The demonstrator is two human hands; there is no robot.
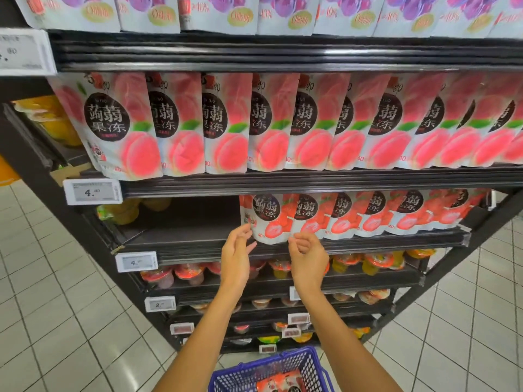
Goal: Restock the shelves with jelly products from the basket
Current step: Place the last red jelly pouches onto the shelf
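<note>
At the left end of the strawberry row, the front jelly pouch (pixel 268 222) stands upright on the dark shelf (pixel 184 239): white bag, red strawberries, round black label with white characters, and six such fronts show in that row. Left hand (pixel 236 258) is open, near-straight fingertips at the pouch's left edge, gripping nothing; right hand (pixel 308 257) has fingers curled just under the pouch's bottom edge, pinching or not cannot be told. Blue basket (pixel 311 363) low in view holds more red pouches (pixel 271 384), count unclear; about ten peach pouches (pixel 119 123) line the shelf above.
</note>
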